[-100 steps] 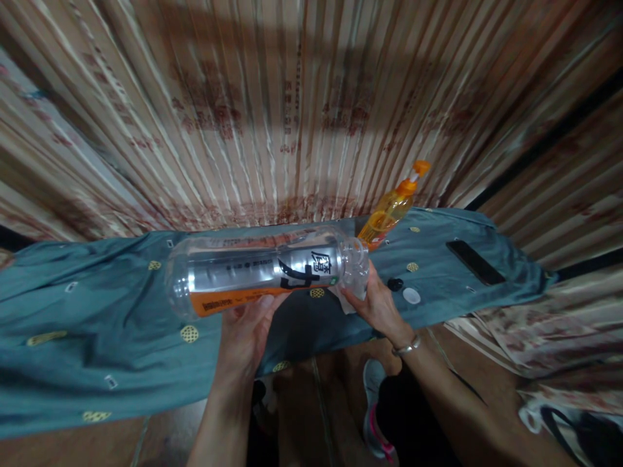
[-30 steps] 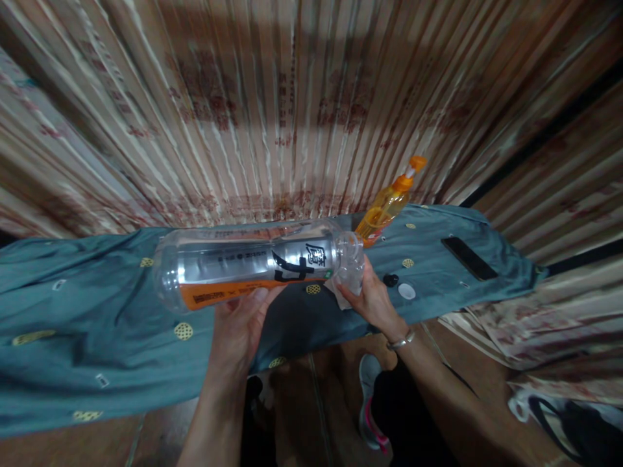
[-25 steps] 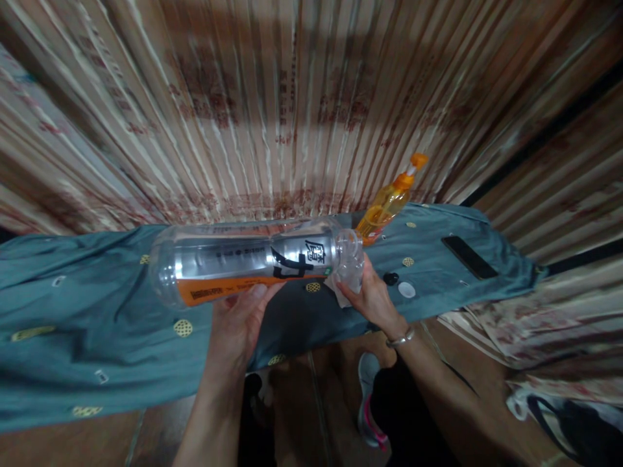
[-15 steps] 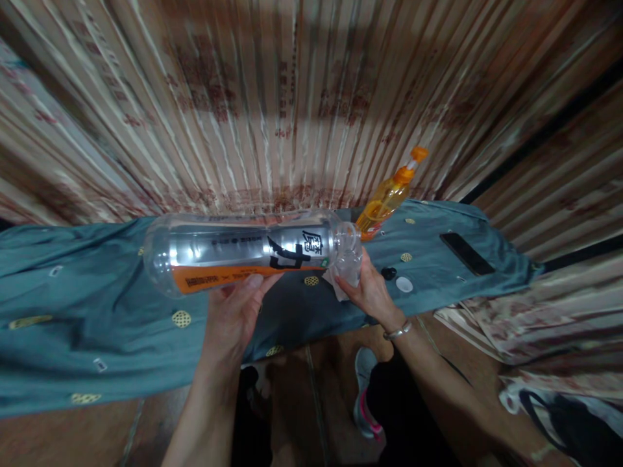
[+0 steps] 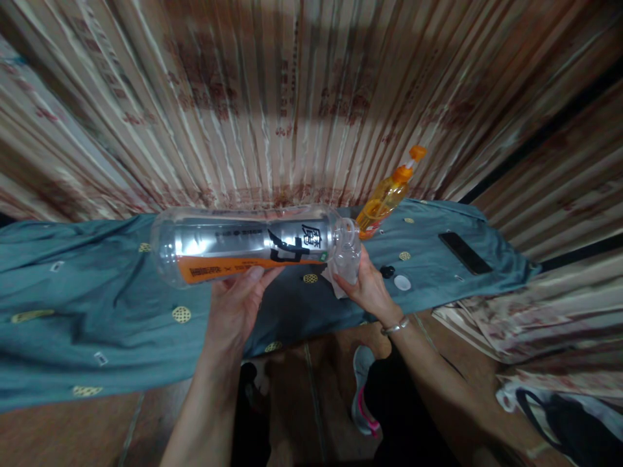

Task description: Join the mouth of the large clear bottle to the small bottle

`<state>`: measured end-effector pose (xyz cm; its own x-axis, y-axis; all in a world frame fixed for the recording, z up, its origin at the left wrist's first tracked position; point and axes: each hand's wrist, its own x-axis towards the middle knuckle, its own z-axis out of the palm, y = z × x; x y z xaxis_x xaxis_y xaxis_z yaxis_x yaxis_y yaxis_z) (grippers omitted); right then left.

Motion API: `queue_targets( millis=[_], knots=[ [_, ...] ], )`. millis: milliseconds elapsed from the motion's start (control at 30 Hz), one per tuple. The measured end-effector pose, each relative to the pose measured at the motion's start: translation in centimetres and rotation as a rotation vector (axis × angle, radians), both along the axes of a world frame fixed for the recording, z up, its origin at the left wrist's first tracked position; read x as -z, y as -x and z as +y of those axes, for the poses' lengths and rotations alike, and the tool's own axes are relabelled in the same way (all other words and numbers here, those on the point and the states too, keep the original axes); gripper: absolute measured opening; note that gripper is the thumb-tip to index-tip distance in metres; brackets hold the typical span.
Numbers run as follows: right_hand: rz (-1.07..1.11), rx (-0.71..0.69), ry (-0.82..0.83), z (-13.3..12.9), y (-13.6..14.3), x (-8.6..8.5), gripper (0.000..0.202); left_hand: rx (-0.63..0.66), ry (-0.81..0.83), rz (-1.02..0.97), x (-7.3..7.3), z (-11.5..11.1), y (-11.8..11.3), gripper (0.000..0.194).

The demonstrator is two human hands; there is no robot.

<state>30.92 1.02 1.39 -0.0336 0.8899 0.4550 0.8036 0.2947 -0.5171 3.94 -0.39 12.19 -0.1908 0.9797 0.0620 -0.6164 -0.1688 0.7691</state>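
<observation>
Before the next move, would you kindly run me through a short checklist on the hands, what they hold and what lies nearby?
1. Left hand supporting the large bottle: ok, its thumb shows along the near side.
2. Right hand gripping the clear cup: ok.
3. Large bottle upright: not ok, it is on its side.
4. Bottle and cup lined up: cannot tell, their clear plastic overlaps in view.
5. Pump bottle clear of the cup: cannot tell, its base shows just behind.
6. Phone clear of both hands: ok.
</observation>
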Motion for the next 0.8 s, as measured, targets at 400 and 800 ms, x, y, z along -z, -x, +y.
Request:
queue_targets(
  millis=[400,800],
  knots=[
    [-0.01,-0.01,0.003,0.08,-0.08,-0.11,0.095,0.007,0.03,0.037,-0.13,0.02,0.3,0.045],
    [-0.019,-0.02,0.0,0.29,-0.19,0.04,0.094,0.003,0.012,0.032,-0.14,0.12,0.02,0.035]
  ],
)
